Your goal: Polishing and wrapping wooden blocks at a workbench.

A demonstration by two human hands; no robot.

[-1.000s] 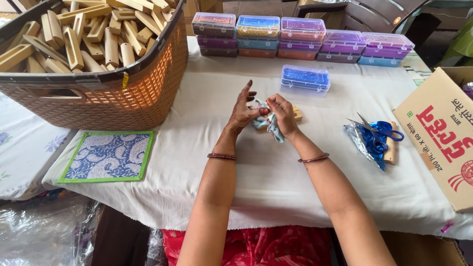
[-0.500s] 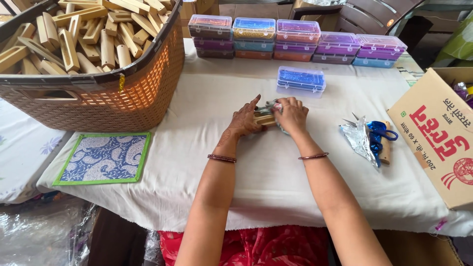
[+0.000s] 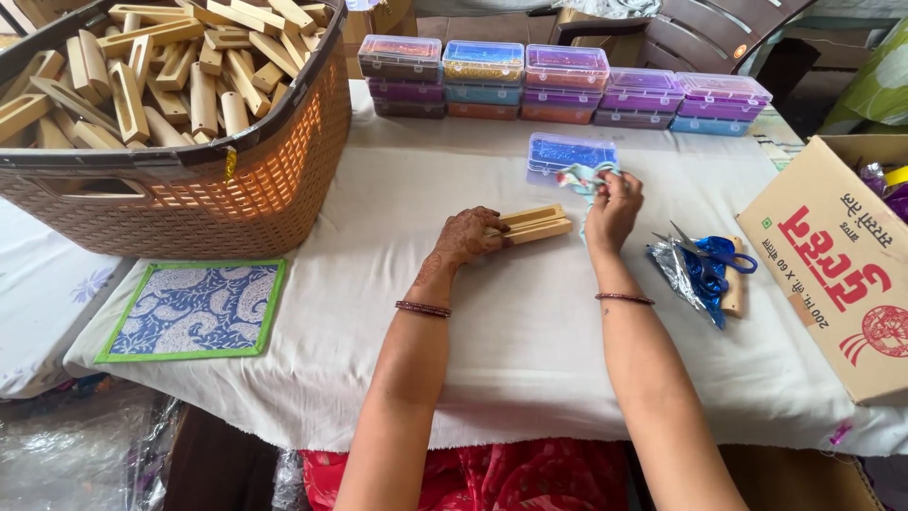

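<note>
My left hand point(image 3: 465, 238) presses down on the near end of a pale slotted wooden piece point(image 3: 535, 223) that lies flat on the white cloth. My right hand point(image 3: 613, 210) is lifted just right of that piece and pinches a strip of light patterned ribbon point(image 3: 581, 178), which trails up toward a clear box of blue beads point(image 3: 570, 154). The two hands are apart, with the wooden piece between them.
A big brown basket point(image 3: 236, 189) full of similar wooden pieces stands at the left. Stacked clear bead boxes point(image 3: 566, 83) line the back. Blue-handled scissors point(image 3: 711, 254) and foil lie right, beside a cardboard carton point(image 3: 837, 274). A blue patterned mat point(image 3: 194, 308) lies front left.
The hands, together on the wooden piece earlier, have parted: the left stays on the piece, the right has drawn the ribbon up and to the right.
</note>
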